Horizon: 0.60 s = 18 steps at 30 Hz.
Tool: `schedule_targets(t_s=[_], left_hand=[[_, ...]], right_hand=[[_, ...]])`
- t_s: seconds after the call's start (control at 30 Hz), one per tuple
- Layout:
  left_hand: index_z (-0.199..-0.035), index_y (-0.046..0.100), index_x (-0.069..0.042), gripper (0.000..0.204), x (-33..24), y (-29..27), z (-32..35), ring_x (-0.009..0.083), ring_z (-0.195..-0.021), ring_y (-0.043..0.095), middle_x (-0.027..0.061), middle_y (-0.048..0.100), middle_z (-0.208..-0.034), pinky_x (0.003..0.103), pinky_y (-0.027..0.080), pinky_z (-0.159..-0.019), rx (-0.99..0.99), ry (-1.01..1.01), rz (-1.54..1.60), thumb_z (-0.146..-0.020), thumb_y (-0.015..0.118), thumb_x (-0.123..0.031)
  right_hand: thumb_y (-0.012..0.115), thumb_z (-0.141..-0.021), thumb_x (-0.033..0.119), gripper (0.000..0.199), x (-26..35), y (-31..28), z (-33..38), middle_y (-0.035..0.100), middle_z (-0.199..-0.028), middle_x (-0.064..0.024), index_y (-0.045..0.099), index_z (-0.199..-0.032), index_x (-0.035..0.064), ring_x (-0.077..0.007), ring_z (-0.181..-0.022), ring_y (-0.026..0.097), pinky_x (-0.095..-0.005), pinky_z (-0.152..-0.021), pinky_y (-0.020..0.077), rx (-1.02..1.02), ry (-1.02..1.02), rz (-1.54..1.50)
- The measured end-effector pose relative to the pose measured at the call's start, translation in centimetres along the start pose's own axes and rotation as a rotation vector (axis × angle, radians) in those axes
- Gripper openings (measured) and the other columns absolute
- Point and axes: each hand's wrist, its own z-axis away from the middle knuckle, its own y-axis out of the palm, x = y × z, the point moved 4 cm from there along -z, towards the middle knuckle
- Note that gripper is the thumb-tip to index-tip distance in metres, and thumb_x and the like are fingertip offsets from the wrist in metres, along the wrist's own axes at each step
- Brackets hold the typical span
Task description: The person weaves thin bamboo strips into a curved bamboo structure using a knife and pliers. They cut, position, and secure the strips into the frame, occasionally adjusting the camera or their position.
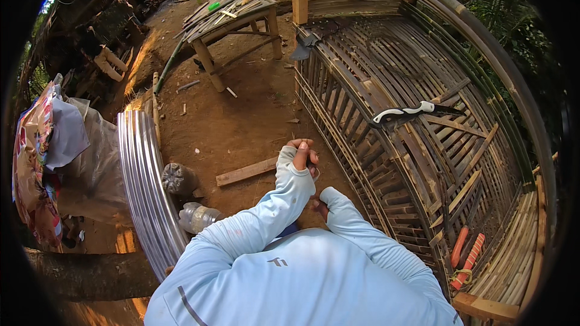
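Note:
My left hand (304, 156) is raised in front of my chest, its fingers curled together in a pinch. A faint thin strand seems to hang by those fingers, but I cannot make out what they hold. Lower and to the right, my right hand (321, 209) is mostly hidden by its light blue sleeve; only part of the fingers shows. Beyond the left hand a flat wooden board (246, 171) lies on the dirt. A saw or knife with a white and black handle (403, 112) rests on the slatted bamboo platform (417, 175) at my right.
Two red-orange tool handles or sheaths (469, 258) lie at the platform's near right corner. Corrugated metal sheeting (145, 175) curves along the left, beside plastic bottles (198, 217). Farther off, a table (232, 24) carries bamboo strips. A log (90, 274) crosses the lower left.

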Motion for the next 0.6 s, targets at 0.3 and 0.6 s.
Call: schedule_targets(t_s=[0.3,0.6], left_hand=[[-0.104,0.057,-0.002,0.022,0.8,1.5,3.9,0.0081,-0.057,0.045,0.0017,0.055,-0.066,0.023,0.036,-0.053,0.289,0.148,-0.359,-0.099,0.052,-0.023],[-0.104,0.059,-0.003,0.022,-0.4,1.3,6.2,0.0090,-0.061,0.051,0.0038,0.061,-0.070,0.025,0.041,-0.057,0.333,0.071,-0.491,-0.098,0.051,-0.022]], right_hand=[[0.070,-0.090,0.022,0.038,7.6,-8.2,-0.8,0.065,-0.105,-0.0122,0.058,-0.116,-0.0032,-0.0167,-0.098,0.061,-0.0297,-0.085,0.0490,-0.448,-0.165,-0.582],[0.072,-0.088,0.020,0.035,10.3,-8.9,-1.4,0.064,-0.094,-0.0090,0.059,-0.110,-0.0044,-0.0117,-0.082,0.059,-0.0269,-0.072,0.0499,-0.439,-0.168,-0.594]])
